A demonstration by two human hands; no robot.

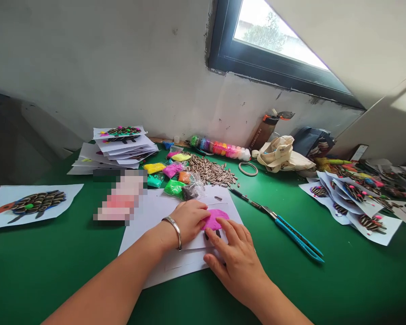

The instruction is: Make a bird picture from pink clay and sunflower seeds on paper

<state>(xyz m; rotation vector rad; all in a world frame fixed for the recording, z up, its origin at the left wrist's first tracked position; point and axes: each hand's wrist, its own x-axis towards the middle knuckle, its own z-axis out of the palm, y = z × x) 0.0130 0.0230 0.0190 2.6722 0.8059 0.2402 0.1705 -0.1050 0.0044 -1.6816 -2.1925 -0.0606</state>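
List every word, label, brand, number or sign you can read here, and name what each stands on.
"BE YOUNGER", printed along the side of the brown bottle.
Dark blue bag: pale marking, too small and blurred to read.
Pixelated patch: whatever lies beneath is hidden.
No other text is readable.

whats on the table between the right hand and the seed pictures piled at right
In the head view, a blue tweezer-like tool lies on the green tabletop between the right hand and those seed pictures.
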